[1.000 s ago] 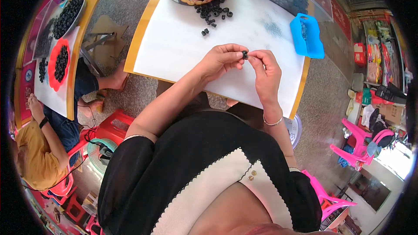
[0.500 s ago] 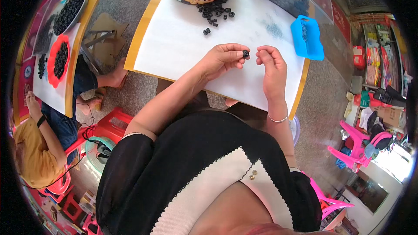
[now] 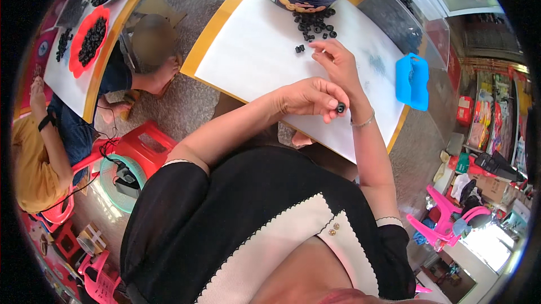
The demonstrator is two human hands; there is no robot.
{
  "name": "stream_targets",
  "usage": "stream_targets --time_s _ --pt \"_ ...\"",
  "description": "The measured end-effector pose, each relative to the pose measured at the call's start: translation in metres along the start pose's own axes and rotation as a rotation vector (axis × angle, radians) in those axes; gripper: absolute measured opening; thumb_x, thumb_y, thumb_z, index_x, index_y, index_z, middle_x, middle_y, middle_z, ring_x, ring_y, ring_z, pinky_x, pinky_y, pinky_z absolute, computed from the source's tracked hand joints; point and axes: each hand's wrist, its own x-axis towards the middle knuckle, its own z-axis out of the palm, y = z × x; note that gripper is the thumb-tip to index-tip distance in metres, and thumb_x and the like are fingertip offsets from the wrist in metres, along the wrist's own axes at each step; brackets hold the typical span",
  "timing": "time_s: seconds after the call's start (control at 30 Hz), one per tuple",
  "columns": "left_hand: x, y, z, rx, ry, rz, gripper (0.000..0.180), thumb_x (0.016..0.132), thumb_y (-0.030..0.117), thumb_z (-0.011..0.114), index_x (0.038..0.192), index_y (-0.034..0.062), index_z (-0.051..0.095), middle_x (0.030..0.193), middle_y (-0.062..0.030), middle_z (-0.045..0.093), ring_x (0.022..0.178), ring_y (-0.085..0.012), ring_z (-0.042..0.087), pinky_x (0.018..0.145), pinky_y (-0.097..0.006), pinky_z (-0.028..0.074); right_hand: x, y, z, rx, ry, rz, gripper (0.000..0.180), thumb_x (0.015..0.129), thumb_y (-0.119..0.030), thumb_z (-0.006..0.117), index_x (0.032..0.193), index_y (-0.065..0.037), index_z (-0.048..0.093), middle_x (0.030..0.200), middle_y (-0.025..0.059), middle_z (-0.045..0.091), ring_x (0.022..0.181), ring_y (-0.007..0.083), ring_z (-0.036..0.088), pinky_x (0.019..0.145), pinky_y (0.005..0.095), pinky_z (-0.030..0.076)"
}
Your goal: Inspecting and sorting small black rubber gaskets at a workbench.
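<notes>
My left hand (image 3: 310,98) is closed in a pinch on a small black ring-shaped part (image 3: 341,108), held above the white tabletop (image 3: 242,50) at its near side. Beyond it, my right hand (image 3: 340,67) stretches toward the far side, its fingers apart and nothing visible between them. Just left of those fingertips lie a couple of small black parts (image 3: 300,49). Several more loose black parts (image 3: 315,22) are spilled in front of a round tub (image 3: 301,5) heaped with the same kind.
A blue plastic tray (image 3: 418,95) stands at the table's right edge, near a clear bin (image 3: 394,16) at the back. On the left, a person in a yellow top (image 3: 42,160) sits at another table with a red dish (image 3: 76,45) of black parts. A red stool (image 3: 146,140) stands between.
My right hand has moved away from the left one, toward the loose black parts. My left hand keeps the ring-shaped part and is now nearer to me. The view has shifted.
</notes>
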Motion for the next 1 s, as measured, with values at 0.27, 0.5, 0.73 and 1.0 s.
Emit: stream_targets --time_s 0.27,0.5,0.73,1.0 --pt "0.003 -0.002 -0.001 0.006 0.011 0.000 0.021 0.083 0.007 0.064 0.101 -0.0039 0.062 0.091 -0.0136 0.063 0.074 -0.0150 0.062 0.062 -0.025 0.056 0.016 0.010 0.015 -0.334 -0.038 -0.197 0.016 0.081 -0.012 0.063 0.097 -0.010 0.065 0.090 0.0069 0.060 0.072 0.0253 0.059 0.065 0.0326 0.048" --pt "0.004 -0.002 0.002 0.005 0.046 0.004 0.023 0.082 0.008 0.065 0.102 -0.0037 0.061 0.090 -0.0135 0.064 0.074 -0.0137 0.064 0.062 -0.024 0.056 -0.021 -0.007 -0.010 0.254 0.226 0.225 0.013 0.081 -0.007 0.062 0.093 -0.003 0.061 0.079 0.0037 0.061 0.063 0.0112 0.055 0.058 0.0245 0.044" --pt "0.004 0.001 -0.007 0.037 0.055 0.061 0.021 0.085 0.008 0.062 0.103 -0.0027 0.061 0.090 -0.0105 0.062 0.077 -0.0143 0.062 0.066 -0.025 0.055 -0.075 -0.037 -0.032 0.710 0.390 0.170 0.014 0.081 -0.001 0.063 0.095 0.001 0.061 0.081 0.0068 0.063 0.063 0.0109 0.055 0.058 0.0231 0.045" --pt "0.005 0.001 -0.004 0.098 0.128 0.087 0.023 0.084 0.012 0.064 0.102 -0.0021 0.061 0.089 -0.0089 0.060 0.076 -0.0120 0.057 0.064 -0.023 0.052 -0.115 -0.057 -0.035 0.619 0.453 0.143 0.018 0.084 -0.001 0.062 0.101 0.003 0.062 0.087 0.0085 0.065 0.073 0.0114 0.061 0.066 0.0234 0.049"
